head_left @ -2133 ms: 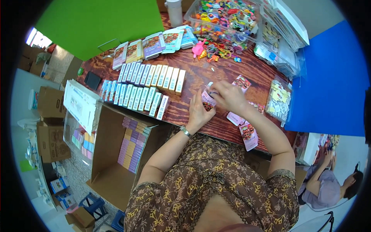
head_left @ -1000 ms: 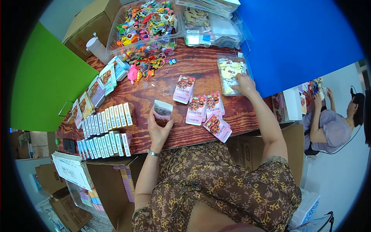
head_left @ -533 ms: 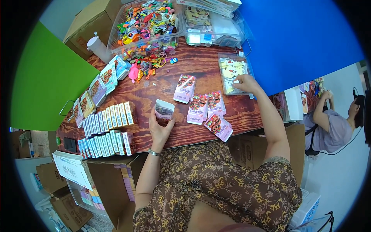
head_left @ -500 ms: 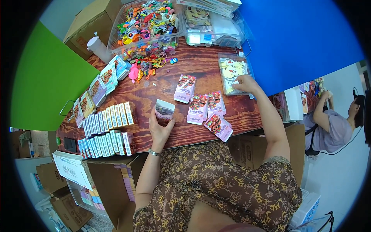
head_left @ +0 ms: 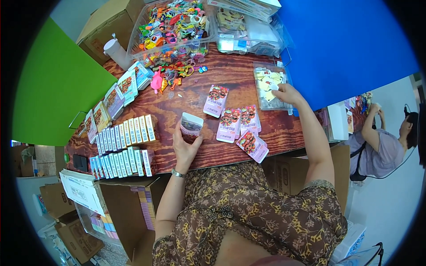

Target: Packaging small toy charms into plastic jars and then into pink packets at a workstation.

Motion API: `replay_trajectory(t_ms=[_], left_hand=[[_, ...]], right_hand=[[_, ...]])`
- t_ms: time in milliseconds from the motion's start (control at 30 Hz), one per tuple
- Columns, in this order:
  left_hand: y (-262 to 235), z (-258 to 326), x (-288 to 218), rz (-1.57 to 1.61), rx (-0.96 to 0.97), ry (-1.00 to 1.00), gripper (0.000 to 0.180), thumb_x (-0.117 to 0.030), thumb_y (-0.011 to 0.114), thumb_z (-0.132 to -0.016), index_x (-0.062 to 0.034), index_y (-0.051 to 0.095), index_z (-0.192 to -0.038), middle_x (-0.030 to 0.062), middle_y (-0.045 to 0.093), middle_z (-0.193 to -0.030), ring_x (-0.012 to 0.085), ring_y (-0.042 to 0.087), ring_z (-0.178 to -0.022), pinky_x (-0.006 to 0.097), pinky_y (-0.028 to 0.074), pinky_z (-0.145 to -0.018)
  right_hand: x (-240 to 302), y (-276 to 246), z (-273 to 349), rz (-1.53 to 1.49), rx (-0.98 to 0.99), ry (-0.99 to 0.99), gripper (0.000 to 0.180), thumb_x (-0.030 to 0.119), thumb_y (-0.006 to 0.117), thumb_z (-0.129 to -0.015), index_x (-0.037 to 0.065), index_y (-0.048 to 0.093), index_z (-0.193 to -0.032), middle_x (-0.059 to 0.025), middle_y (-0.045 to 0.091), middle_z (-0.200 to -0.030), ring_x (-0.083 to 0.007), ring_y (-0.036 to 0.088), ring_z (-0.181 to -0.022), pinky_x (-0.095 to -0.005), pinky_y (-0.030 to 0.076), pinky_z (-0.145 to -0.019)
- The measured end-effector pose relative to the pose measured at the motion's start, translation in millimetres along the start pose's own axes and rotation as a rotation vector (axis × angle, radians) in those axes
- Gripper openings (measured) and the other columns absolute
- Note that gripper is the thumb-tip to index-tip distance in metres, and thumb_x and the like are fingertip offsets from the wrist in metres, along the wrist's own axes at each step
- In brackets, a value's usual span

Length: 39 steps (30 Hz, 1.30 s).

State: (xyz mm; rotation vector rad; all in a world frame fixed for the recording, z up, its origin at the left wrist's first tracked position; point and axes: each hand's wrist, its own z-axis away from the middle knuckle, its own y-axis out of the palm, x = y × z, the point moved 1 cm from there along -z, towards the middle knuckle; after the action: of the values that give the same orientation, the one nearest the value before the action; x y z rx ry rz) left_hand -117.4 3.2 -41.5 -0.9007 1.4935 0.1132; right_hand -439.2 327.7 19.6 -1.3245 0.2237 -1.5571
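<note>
My left hand point(head_left: 186, 146) is wrapped round a small open carton point(head_left: 191, 126), held upright near the table's front edge with its top facing me; dark contents show inside. My right hand point(head_left: 287, 94) reaches over a clear plastic tray point(head_left: 271, 104) at the right, fingertips pinched on a small white slip point(head_left: 274, 87). Pale yellow and white slips point(head_left: 266, 80) lie loosely in the tray. Between my hands lie several flat pink-and-white cartons point(head_left: 229, 126), some overlapping. One more pink carton point(head_left: 216, 101) lies farther back.
Two rows of filled boxes point(head_left: 122, 162) stand at the left, with flat coloured cartons point(head_left: 114, 99) behind. Farther back are a bin of small colourful toys point(head_left: 173, 33), a bin of clear bags point(head_left: 253, 37) and a white bottle point(head_left: 117, 52). Green point(head_left: 57, 88) and blue point(head_left: 346, 48) panels flank the table. A co-worker point(head_left: 384, 146) sits at far right.
My right hand has shifted slightly within the tray, and a white slip shows at its fingertips. The left hand keeps the open carton in place. The whole view has shifted slightly.
</note>
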Motion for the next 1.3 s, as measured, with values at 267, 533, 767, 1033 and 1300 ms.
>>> replay_trajectory(t_ms=[267, 533, 767, 1033, 1300], left_hand=[[1, -1, -16, -0.092, -0.044, 0.062, 0.082, -0.020, 0.086, -0.070, -0.0005, 0.046, -0.140, 0.0187, 0.059, -0.122, 0.0358, 0.056, -0.116, 0.045, 0.047, -0.097], [10, -5, -36, -0.104, -0.032, 0.145, 0.078, -0.022, 0.087, -0.069, -0.0012, 0.052, -0.135, 0.0181, 0.064, -0.120, 0.0335, 0.062, -0.111, 0.043, 0.049, -0.096], [-1, 5, -24, -0.087, -0.060, 0.116, 0.078, -0.023, 0.086, -0.070, 0.0005, 0.049, -0.135, 0.0204, 0.062, -0.119, 0.0380, 0.059, -0.110, 0.047, 0.048, -0.094], [4, 3, -33, -0.070, -0.041, 0.144, 0.079, -0.031, 0.088, -0.072, 0.0019, 0.050, -0.133, 0.0209, 0.063, -0.115, 0.0384, 0.060, -0.107, 0.047, 0.048, -0.092], [4, 5, -30, -0.061, -0.020, 0.141, 0.079, -0.030, 0.087, -0.073, 0.0013, 0.049, -0.135, 0.0221, 0.062, -0.120, 0.0386, 0.060, -0.112, 0.047, 0.049, -0.095]], right_hand=[[44, 1, 21, -0.204, 0.021, -0.118, 0.027, 0.028, 0.064, -0.097, 0.001, 0.064, -0.098, 0.0019, 0.059, -0.077, -0.0067, 0.051, -0.068, -0.0262, 0.042, -0.060], [124, 37, 34, -0.251, 0.178, -0.465, 0.025, 0.024, 0.061, -0.100, 0.003, 0.063, -0.114, 0.0060, 0.059, -0.088, -0.0028, 0.049, -0.077, -0.0230, 0.040, -0.065], [47, -1, 22, -0.191, -0.205, -0.222, 0.027, 0.028, 0.061, -0.098, 0.002, 0.064, -0.104, -0.0062, 0.066, -0.078, -0.0196, 0.065, -0.072, -0.0360, 0.050, -0.061], [24, -4, 24, 0.307, -0.467, -0.270, 0.011, 0.017, 0.062, -0.094, 0.007, 0.067, -0.093, -0.0197, 0.068, -0.079, -0.0411, 0.067, -0.077, -0.0468, 0.051, -0.065], [1, -5, 5, 0.263, -0.523, -0.319, 0.015, 0.018, 0.061, -0.093, 0.007, 0.070, -0.097, -0.0138, 0.068, -0.072, -0.0267, 0.068, -0.065, -0.0391, 0.050, -0.060]])
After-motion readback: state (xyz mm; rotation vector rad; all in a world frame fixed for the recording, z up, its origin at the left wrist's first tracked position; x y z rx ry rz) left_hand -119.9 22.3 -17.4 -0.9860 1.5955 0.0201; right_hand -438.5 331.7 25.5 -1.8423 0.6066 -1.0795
